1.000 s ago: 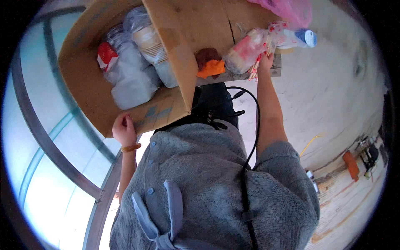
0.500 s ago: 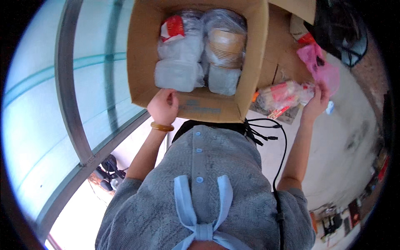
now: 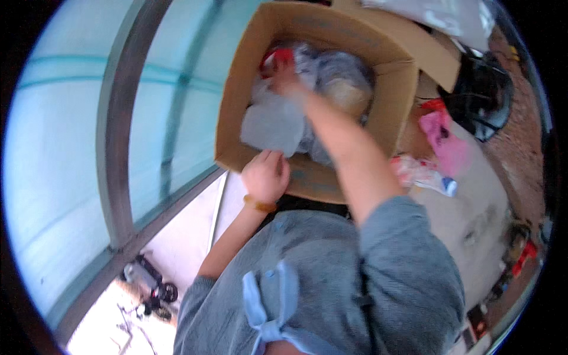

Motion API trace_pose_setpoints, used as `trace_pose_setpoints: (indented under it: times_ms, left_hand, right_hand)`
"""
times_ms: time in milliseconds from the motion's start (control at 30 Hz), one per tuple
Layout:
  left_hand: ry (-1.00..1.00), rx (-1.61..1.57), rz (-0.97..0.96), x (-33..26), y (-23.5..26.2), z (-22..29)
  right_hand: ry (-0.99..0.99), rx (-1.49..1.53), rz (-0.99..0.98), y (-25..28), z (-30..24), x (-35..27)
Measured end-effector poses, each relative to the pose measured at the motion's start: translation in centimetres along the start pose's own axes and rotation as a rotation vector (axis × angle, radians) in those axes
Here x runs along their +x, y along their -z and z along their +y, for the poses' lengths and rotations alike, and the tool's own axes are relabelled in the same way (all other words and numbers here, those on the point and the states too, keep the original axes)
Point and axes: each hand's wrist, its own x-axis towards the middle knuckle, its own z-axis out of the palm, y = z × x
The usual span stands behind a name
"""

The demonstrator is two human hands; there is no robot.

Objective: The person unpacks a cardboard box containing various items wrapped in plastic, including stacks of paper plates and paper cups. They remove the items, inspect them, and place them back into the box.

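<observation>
A deep cardboard box [image 3: 391,97], open at the top, stands in front of me. My left hand [image 3: 266,176] is closed over its near edge, with a brown bangle at the wrist. Inside the box, my right hand [image 3: 286,78] reaches to the far left and meets a red-and-white packet [image 3: 277,57]; its fingers are smeared by motion, so their grip is unclear. Translucent plastic containers [image 3: 272,127] in clear wrap fill the box's left side. To their right, a wrapped brown stack of round bowls [image 3: 348,96] is partly covered by my right forearm.
Right of the box lie a clear bag of red-and-white items [image 3: 417,171] and a pink plastic bag [image 3: 447,142]. A black bag-like object [image 3: 482,97] sits farther right. Along the left runs a metal-framed translucent panel [image 3: 118,148].
My right hand has left the clear bag beside the box and moved left into the box, onto the red-and-white packet. My left hand stays at the near edge. The view has shifted.
</observation>
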Motion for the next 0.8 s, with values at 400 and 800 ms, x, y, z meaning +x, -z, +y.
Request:
trace_pose_setpoints:
  times_ms: [400, 800]
  left_hand:
    - [-0.138, -0.053, 0.031, 0.7, 0.0, 0.7]
    - [-0.139, -0.017, 0.027, 0.1, -0.7, 1.4]
  right_hand:
    - [-0.175, 0.956, 0.714, 15.2, 10.8, -9.8]
    - [-1.214, 0.972, 1.256, 21.4, 40.4, -36.1]
